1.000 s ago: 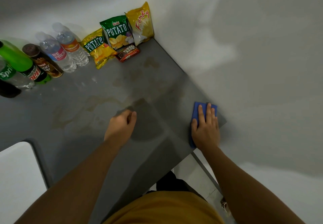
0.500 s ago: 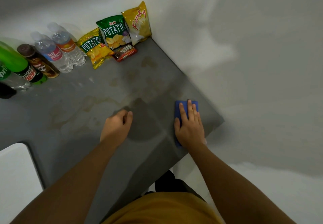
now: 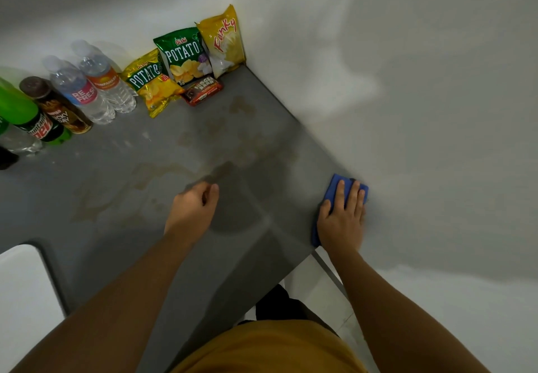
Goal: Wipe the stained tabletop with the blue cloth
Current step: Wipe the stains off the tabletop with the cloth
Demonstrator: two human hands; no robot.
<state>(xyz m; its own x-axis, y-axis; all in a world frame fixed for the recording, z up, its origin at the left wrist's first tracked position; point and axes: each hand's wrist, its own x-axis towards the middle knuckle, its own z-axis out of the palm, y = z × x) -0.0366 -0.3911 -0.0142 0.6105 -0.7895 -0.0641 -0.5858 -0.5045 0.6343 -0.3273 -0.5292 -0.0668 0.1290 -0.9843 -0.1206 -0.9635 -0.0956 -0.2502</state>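
Smooth grey tabletop point(image 3: 122, 256); right hand point(image 3: 341, 221) flattens soft blue cloth point(image 3: 334, 188).

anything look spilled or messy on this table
Yes: brownish stains spread across the grey tabletop, from near the snack bags down to beside the left hand. The blue cloth, pressed flat under the right hand, sits at the table's right edge, clear of most of them.

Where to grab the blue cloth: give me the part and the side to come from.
Take the blue cloth by its far left corner, which shows past the right hand pressed flat on it. Best come from above and the left, over the tabletop: it lies flat at the right edge, with the wall close on that side.
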